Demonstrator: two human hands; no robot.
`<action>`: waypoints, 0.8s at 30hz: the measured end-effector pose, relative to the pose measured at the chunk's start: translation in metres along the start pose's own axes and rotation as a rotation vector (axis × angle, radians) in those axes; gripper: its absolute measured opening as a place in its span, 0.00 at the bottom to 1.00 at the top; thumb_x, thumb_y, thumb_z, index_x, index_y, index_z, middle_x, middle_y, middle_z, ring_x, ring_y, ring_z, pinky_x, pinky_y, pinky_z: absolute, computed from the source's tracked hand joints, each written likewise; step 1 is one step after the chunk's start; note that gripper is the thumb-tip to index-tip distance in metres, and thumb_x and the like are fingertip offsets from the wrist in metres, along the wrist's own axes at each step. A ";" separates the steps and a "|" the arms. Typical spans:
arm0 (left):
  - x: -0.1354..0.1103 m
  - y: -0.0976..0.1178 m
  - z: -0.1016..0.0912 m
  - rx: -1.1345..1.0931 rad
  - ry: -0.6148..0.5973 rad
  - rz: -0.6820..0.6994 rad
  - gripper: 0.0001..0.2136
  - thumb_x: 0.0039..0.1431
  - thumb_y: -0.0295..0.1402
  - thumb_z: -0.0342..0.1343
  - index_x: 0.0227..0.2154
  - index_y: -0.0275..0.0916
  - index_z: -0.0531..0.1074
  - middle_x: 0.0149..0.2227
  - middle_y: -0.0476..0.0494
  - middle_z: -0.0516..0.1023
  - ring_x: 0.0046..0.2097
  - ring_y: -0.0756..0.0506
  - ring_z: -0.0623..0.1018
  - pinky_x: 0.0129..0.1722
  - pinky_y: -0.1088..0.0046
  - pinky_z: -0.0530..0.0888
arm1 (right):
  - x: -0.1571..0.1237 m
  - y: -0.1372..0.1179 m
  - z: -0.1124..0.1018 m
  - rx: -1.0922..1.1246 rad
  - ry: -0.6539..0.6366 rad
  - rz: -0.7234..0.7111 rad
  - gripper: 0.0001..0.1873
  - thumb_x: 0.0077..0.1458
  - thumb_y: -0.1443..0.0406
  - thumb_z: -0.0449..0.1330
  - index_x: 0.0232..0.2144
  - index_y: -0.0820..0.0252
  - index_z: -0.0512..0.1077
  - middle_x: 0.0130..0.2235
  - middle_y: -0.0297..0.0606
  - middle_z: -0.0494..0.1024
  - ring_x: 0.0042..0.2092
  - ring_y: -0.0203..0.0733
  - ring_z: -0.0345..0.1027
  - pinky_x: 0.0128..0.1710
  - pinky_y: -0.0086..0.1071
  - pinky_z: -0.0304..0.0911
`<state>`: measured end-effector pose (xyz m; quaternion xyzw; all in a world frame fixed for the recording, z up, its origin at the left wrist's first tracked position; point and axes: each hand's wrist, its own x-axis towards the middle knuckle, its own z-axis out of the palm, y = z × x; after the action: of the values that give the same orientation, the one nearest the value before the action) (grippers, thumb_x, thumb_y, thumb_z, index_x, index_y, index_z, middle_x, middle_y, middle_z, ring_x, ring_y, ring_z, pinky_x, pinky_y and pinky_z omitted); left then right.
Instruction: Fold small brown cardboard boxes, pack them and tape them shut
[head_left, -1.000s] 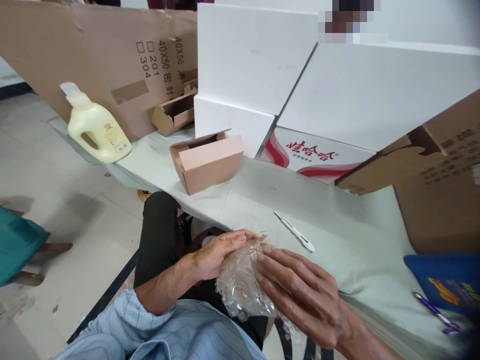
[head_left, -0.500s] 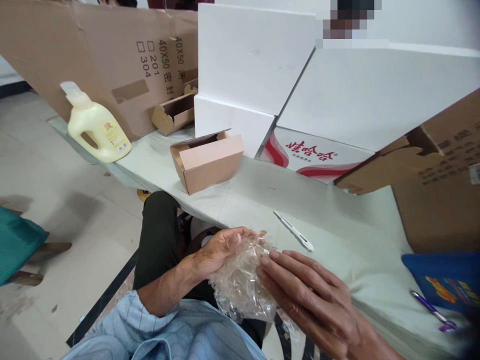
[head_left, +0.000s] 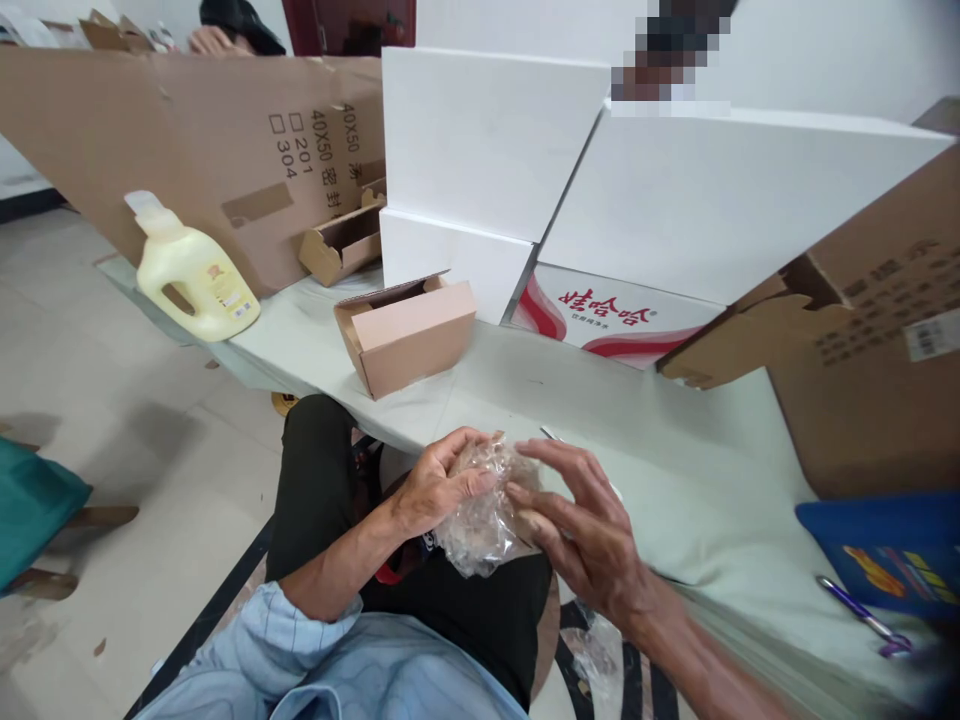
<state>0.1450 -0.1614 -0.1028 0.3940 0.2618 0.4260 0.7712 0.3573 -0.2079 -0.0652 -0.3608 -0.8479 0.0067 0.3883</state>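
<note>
My left hand (head_left: 442, 490) is closed around a crumpled ball of clear plastic film (head_left: 484, 530) above my lap, its thumb pressed on top. From the other side my right hand (head_left: 592, 520) grips the film's edge with thumb and fingers, its index finger raised along the top. Whether anything is wrapped inside the film I cannot tell. Behind my right hand lies a thin white-handled craft knife (head_left: 549, 433), mostly covered. On the cloth-covered table (head_left: 517, 385) ahead stands an open brown cardboard box (head_left: 420, 345).
White cartons (head_left: 495, 140) stand at the back, one printed in red (head_left: 607, 315). A yellow jug (head_left: 199, 275) sits at the left edge. At right are a purple pen (head_left: 862, 612), a blue packet (head_left: 885, 550) and a brown carton (head_left: 885, 360). Another person's cap (head_left: 240, 22) shows behind cardboard.
My right hand has gone from lying flat against the film to gripping it with bent fingers. It now covers most of the knife. Both hands have shifted slightly up, and the camera view has tilted.
</note>
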 end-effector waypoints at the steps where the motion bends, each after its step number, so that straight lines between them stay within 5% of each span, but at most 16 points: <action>1: 0.003 0.000 0.000 0.022 0.005 0.017 0.29 0.48 0.48 0.80 0.47 0.38 0.78 0.42 0.46 0.80 0.41 0.48 0.77 0.44 0.75 0.72 | -0.003 0.003 0.008 0.018 0.077 0.080 0.04 0.69 0.67 0.62 0.42 0.57 0.79 0.58 0.50 0.79 0.57 0.53 0.75 0.53 0.48 0.76; 3: 0.008 0.000 -0.002 0.058 -0.011 0.019 0.31 0.46 0.48 0.81 0.49 0.38 0.77 0.43 0.45 0.79 0.41 0.48 0.76 0.43 0.75 0.72 | -0.010 0.010 0.024 0.081 0.218 0.272 0.03 0.67 0.65 0.67 0.40 0.56 0.75 0.57 0.47 0.78 0.55 0.50 0.76 0.50 0.44 0.76; 5: 0.015 -0.001 -0.004 0.094 -0.037 0.004 0.31 0.45 0.47 0.81 0.48 0.38 0.76 0.42 0.46 0.78 0.38 0.48 0.76 0.40 0.75 0.72 | -0.015 0.018 0.039 0.246 0.270 0.479 0.14 0.65 0.58 0.70 0.47 0.55 0.74 0.55 0.46 0.79 0.51 0.48 0.77 0.45 0.39 0.77; 7: 0.021 -0.005 -0.007 0.137 -0.035 0.008 0.28 0.47 0.46 0.80 0.45 0.38 0.76 0.38 0.48 0.76 0.36 0.49 0.74 0.38 0.76 0.71 | -0.017 0.025 0.049 0.475 0.205 0.670 0.23 0.64 0.49 0.70 0.51 0.57 0.74 0.47 0.43 0.81 0.43 0.44 0.77 0.37 0.34 0.74; 10: 0.031 -0.013 -0.011 0.197 -0.004 0.032 0.24 0.49 0.47 0.77 0.40 0.37 0.76 0.34 0.51 0.74 0.34 0.51 0.71 0.36 0.76 0.69 | -0.016 0.035 0.055 0.714 0.082 0.849 0.27 0.60 0.42 0.70 0.39 0.60 0.77 0.33 0.35 0.78 0.32 0.40 0.70 0.31 0.31 0.68; 14: 0.045 -0.026 -0.017 0.239 0.015 0.030 0.24 0.48 0.47 0.77 0.39 0.36 0.77 0.33 0.50 0.75 0.35 0.49 0.72 0.36 0.76 0.69 | -0.016 0.043 0.057 0.719 0.081 0.901 0.29 0.56 0.40 0.72 0.36 0.60 0.77 0.32 0.35 0.77 0.33 0.39 0.68 0.33 0.31 0.66; 19: 0.064 -0.032 -0.031 0.265 -0.005 0.008 0.35 0.43 0.50 0.80 0.51 0.36 0.79 0.54 0.37 0.80 0.54 0.38 0.78 0.52 0.69 0.73 | -0.024 0.064 0.068 0.747 0.116 0.966 0.32 0.50 0.37 0.73 0.31 0.60 0.76 0.29 0.35 0.77 0.31 0.39 0.67 0.32 0.32 0.65; 22: 0.059 -0.025 -0.040 0.400 0.047 0.080 0.39 0.48 0.51 0.78 0.60 0.38 0.75 0.60 0.33 0.78 0.61 0.34 0.76 0.54 0.65 0.74 | -0.024 0.101 0.072 0.690 0.254 1.079 0.37 0.40 0.34 0.75 0.29 0.60 0.75 0.27 0.36 0.76 0.29 0.38 0.66 0.30 0.32 0.63; 24: 0.044 -0.013 -0.044 0.615 0.118 0.231 0.28 0.58 0.47 0.73 0.58 0.41 0.77 0.60 0.34 0.77 0.61 0.35 0.77 0.54 0.64 0.76 | -0.019 0.137 0.070 0.612 0.357 1.124 0.39 0.36 0.33 0.75 0.29 0.60 0.74 0.27 0.36 0.75 0.29 0.38 0.65 0.29 0.32 0.62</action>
<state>0.1402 -0.1103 -0.1411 0.6100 0.3759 0.4337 0.5463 0.4022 -0.0995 -0.1670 -0.6171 -0.4134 0.3887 0.5452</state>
